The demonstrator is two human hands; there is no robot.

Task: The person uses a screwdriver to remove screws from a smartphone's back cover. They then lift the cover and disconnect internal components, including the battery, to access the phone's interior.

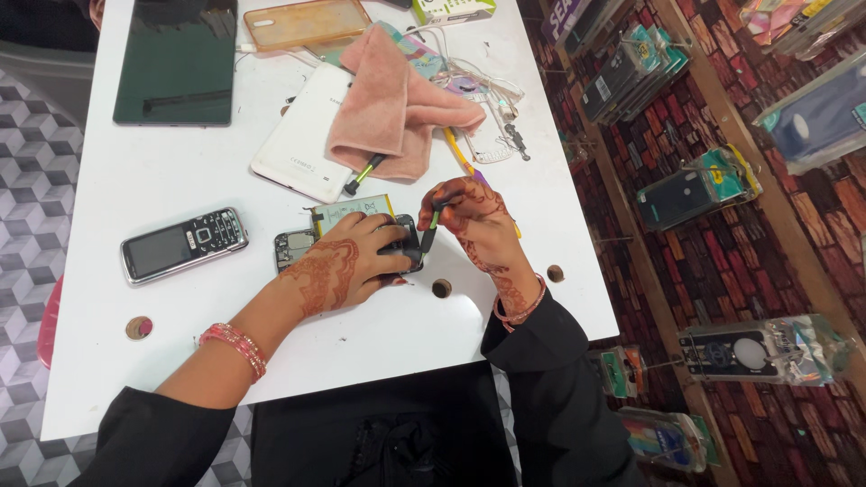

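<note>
— Two hands on one opened black phone with bare yellow-edged battery [361, 225], flat mid-bench [162, 171], long axis left-right?

— Yes. Left hand [338, 266] nearer, fingers pressed over its right end. Right hand [474, 216] just beyond, fingers pinching slim green-and-black tool [430, 231], tip down at that edge.

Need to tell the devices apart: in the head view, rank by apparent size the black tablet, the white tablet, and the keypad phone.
1. black tablet
2. white tablet, partly under a pink cloth, so unsure
3. keypad phone
</note>
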